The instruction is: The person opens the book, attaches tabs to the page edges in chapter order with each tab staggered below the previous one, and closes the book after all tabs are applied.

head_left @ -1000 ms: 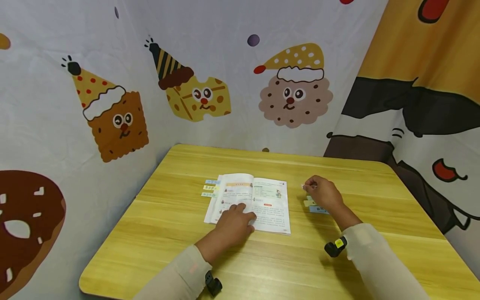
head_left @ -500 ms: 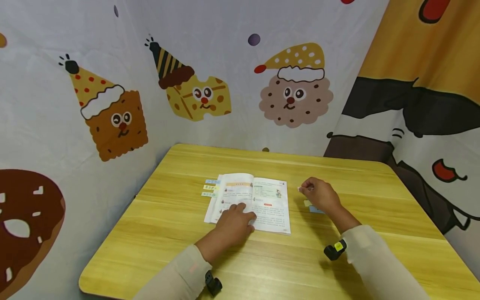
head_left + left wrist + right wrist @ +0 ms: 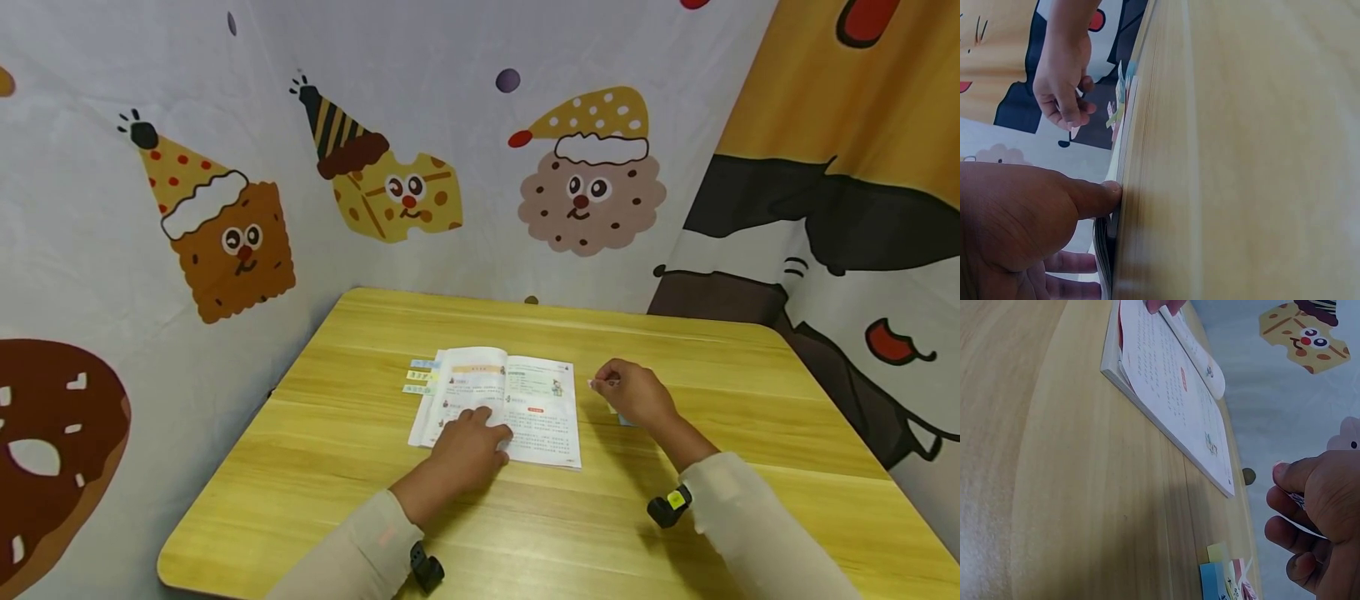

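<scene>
An open book point(image 3: 543, 433) of printed pages lies on the table. My left hand point(image 3: 467, 450) rests on its lower middle with fingers spread over the pages; in the left wrist view the thumb lies along the book's near edge. To the right of the book, my right hand point(image 3: 639, 393) is raised above the table and pinches a small pinkish page tab point(image 3: 1074, 132) between thumb and forefinger. Most of that tab is hidden by the fingers. Below this hand lie loose sticky page tabs point(image 3: 1215, 581) in blue, yellow and pink, partly covered in the head view.
Blue, yellow and green tabs point(image 3: 420, 376) stick out from the book's left edge. The light wooden table point(image 3: 315, 500) meets a cloth backdrop point(image 3: 480, 275) with cartoon prints at its back and left. Small black cameras are strapped at both wrists.
My right hand has moved slightly left towards the book with the pinkish tab, covering more of the loose tabs in the head view. My left hand has stayed in place.
</scene>
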Tool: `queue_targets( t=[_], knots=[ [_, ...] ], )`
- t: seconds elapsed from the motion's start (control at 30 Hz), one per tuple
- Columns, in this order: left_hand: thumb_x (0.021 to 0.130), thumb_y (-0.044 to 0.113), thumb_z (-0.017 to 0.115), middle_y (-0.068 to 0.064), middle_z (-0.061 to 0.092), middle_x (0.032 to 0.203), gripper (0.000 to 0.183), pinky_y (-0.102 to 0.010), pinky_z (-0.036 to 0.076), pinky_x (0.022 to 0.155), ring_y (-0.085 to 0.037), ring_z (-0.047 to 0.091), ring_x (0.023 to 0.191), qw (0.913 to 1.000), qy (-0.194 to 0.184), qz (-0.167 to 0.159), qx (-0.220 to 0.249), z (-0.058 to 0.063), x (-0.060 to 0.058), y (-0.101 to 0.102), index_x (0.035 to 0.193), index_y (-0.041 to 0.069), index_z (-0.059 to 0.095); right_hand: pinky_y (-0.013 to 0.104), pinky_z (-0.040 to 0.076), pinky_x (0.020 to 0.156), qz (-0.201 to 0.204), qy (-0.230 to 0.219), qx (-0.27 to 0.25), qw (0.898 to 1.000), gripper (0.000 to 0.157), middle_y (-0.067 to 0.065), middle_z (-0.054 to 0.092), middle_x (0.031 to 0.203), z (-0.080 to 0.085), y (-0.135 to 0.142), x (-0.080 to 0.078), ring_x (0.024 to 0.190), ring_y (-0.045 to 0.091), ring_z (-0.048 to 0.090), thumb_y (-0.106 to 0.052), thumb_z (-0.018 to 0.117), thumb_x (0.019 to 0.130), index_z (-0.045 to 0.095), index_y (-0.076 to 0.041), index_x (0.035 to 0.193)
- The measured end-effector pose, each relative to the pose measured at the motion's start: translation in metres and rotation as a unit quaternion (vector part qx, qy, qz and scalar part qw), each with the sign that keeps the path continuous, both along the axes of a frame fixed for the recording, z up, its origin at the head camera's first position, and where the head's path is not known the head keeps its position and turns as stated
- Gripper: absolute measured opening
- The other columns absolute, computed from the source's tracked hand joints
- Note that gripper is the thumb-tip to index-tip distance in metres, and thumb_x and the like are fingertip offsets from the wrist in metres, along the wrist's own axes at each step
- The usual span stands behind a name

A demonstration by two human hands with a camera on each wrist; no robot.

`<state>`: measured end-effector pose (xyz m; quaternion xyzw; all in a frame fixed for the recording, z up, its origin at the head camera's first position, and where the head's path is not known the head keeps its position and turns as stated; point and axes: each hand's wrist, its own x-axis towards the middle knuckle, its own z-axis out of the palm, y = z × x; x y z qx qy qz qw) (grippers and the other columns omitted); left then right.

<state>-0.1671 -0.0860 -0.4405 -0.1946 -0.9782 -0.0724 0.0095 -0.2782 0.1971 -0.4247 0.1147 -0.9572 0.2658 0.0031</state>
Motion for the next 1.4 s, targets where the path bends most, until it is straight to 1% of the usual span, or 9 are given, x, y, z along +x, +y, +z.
queue_targets(
  t=[0.1, 0.17, 0.27, 0.33, 0.4, 0.47, 0.53, 0.6, 1.4],
  knots=[
    [0.088, 0.038, 0.064, -0.011, 0.053, 0.125, 0.031, -0.044, 0.046, 0.076, -0.031, 0.05, 0.108, 1.0, -0.002, 0.0, 0.002, 0.0, 0.0, 0.0, 0.116, 0.028, 0.066, 0.036, 0.043, 0.055, 0.005, 0.002, 0.0, 1.0, 0.019, -0.004, 0.064, 0.081, 0.0, -0.001, 0.001, 0.064, 0.013, 0.056, -0.036, 0.063, 0.09, 0.063, -0.017, 0.091],
    [0.088, 0.038, 0.064, -0.011, 0.053, 0.125, 0.031, -0.044, 0.046, 0.076, -0.031, 0.05, 0.109, 1.0, -0.003, -0.001, 0.001, 0.0, 0.0, 0.0, 0.117, 0.028, 0.066, 0.045, 0.046, 0.072, 0.008, 0.007, -0.001, 1.0, 0.018, -0.006, 0.065, 0.079, 0.001, -0.002, 0.002, 0.062, 0.012, 0.056, -0.035, 0.064, 0.089, 0.063, -0.017, 0.089],
    [0.088, 0.038, 0.063, -0.011, 0.052, 0.126, 0.031, -0.044, 0.046, 0.076, -0.031, 0.049, 0.109, 1.0, -0.003, -0.001, 0.001, 0.0, 0.0, 0.0, 0.117, 0.028, 0.066, 0.06, 0.027, 0.097, 0.014, 0.014, -0.002, 1.0, 0.018, -0.007, 0.065, 0.078, 0.0, -0.002, 0.003, 0.061, 0.012, 0.056, -0.036, 0.065, 0.088, 0.064, -0.018, 0.087],
    [0.088, 0.038, 0.063, -0.011, 0.052, 0.125, 0.031, -0.044, 0.046, 0.076, -0.031, 0.05, 0.108, 1.0, -0.002, -0.001, 0.003, 0.0, 0.0, 0.0, 0.117, 0.028, 0.066, 0.065, 0.011, 0.101, 0.013, 0.015, -0.005, 1.0, 0.018, -0.008, 0.065, 0.077, -0.001, -0.002, 0.003, 0.06, 0.012, 0.056, -0.036, 0.066, 0.087, 0.064, -0.019, 0.086],
    [0.088, 0.038, 0.063, -0.011, 0.053, 0.125, 0.031, -0.044, 0.046, 0.075, -0.031, 0.05, 0.108, 1.0, 0.0, -0.001, 0.003, 0.0, 0.0, 0.0, 0.117, 0.028, 0.066, 0.06, 0.025, 0.097, 0.013, 0.01, -0.006, 1.0, 0.018, -0.008, 0.065, 0.077, -0.001, -0.003, 0.004, 0.057, 0.012, 0.055, -0.037, 0.066, 0.087, 0.063, -0.019, 0.086],
    [0.087, 0.038, 0.064, -0.011, 0.053, 0.124, 0.03, -0.044, 0.046, 0.074, -0.03, 0.05, 0.107, 1.0, 0.003, -0.002, 0.003, 0.0, 0.001, 0.0, 0.116, 0.028, 0.066, 0.052, 0.041, 0.083, 0.013, 0.004, -0.011, 1.0, 0.019, -0.007, 0.064, 0.077, -0.001, -0.003, 0.005, 0.055, 0.013, 0.055, -0.037, 0.067, 0.087, 0.063, -0.018, 0.086],
    [0.087, 0.037, 0.064, -0.011, 0.054, 0.123, 0.03, -0.043, 0.046, 0.073, -0.03, 0.051, 0.105, 1.0, 0.006, -0.004, 0.002, 0.0, 0.001, 0.0, 0.116, 0.028, 0.066, 0.041, 0.045, 0.062, 0.014, 0.003, -0.014, 1.0, 0.019, -0.006, 0.064, 0.078, -0.001, -0.003, 0.006, 0.056, 0.013, 0.055, -0.037, 0.067, 0.086, 0.063, -0.018, 0.086],
    [0.087, 0.037, 0.064, -0.011, 0.054, 0.122, 0.03, -0.043, 0.046, 0.073, -0.03, 0.051, 0.104, 1.0, 0.008, -0.004, 0.001, 0.0, 0.001, 0.0, 0.115, 0.027, 0.067, 0.034, 0.044, 0.052, 0.015, 0.006, -0.014, 1.0, 0.019, -0.005, 0.064, 0.078, -0.002, -0.004, 0.006, 0.058, 0.013, 0.055, -0.037, 0.068, 0.086, 0.063, -0.018, 0.086],
    [0.088, 0.037, 0.063, -0.01, 0.053, 0.125, 0.03, -0.046, 0.046, 0.074, -0.032, 0.051, 0.108, 1.0, 0.005, 0.003, 0.005, -0.004, -0.001, 0.0, 0.116, 0.028, 0.066, 0.032, 0.042, 0.051, 0.026, -0.009, -0.02, 0.999, 0.015, -0.005, 0.063, 0.076, -0.007, -0.012, 0.014, 0.062, 0.013, 0.055, -0.032, 0.07, 0.084, 0.064, -0.019, 0.08]
  ],
)
